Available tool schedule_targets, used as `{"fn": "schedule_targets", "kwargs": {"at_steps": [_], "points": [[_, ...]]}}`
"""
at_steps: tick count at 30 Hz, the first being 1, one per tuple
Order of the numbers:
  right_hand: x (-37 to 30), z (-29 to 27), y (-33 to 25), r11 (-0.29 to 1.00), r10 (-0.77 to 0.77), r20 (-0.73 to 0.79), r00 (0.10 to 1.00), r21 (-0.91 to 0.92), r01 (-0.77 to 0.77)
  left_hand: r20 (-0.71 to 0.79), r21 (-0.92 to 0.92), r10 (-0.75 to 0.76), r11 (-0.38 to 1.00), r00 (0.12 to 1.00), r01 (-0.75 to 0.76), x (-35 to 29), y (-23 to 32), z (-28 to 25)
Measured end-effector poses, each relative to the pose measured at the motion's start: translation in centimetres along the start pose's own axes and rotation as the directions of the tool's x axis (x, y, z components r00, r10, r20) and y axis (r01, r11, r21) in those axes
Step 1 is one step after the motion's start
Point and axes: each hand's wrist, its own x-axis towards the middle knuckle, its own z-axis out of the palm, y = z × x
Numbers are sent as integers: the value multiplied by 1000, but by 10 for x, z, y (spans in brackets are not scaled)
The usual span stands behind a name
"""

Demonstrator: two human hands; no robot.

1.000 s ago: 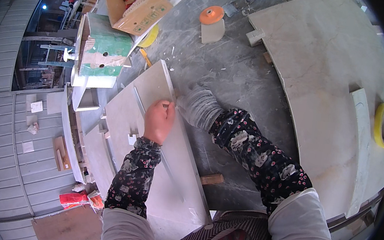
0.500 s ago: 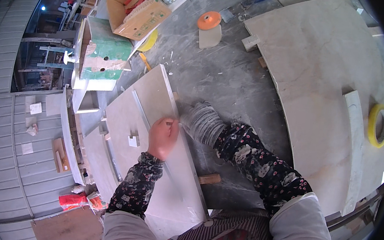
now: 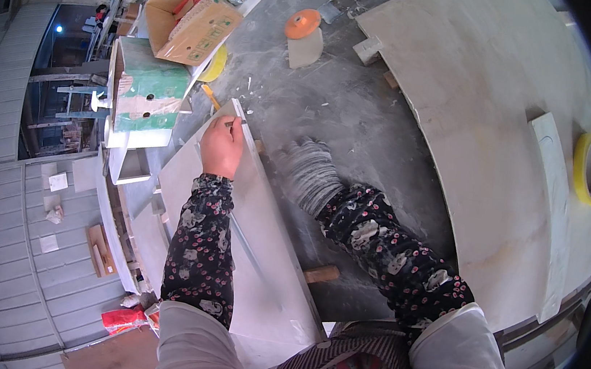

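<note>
My bare left hand is over the far end of a pale stone-like panel. Its fingers are curled closed around something too small to make out. A thin grey strip or groove runs lengthwise along that panel. My right hand, in a striped grey, dusty work glove, is low over the dark grey tabletop, just right of the panel's edge. Motion smears its fingers, so their pose is unclear. Wooden blocks sit partly beneath the panel.
A large pale panel fills the right side, bearing a narrow strip and a yellow tape roll. Farther off lie an orange disc with a pale plate, a cardboard box, a green-sided box and a yellow-handled tool.
My left hand has moved away from me along the panel to its far end, still closed. My right hand has shifted slightly left. The whole view has shifted a little.
</note>
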Motion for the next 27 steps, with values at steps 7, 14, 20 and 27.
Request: {"fn": "schedule_targets", "kwargs": {"at_steps": [7,14,20,27], "points": [[3,2,3,1000,-3,87,996,-13,5,34,23,49,999,998,-50,-3,1,-3],[3,0,2,1000,1,42,999,-27,0,50,83,110,990,993,-114,-22,8,-7],[4,-1,0,1000,-3,26,1000,16,2,64,153,137,977,988,-146,-46,20,-12],[3,1,0,1000,-11,45,999,-17,11,96,87,81,992,992,-90,-71,30,-20]]}}
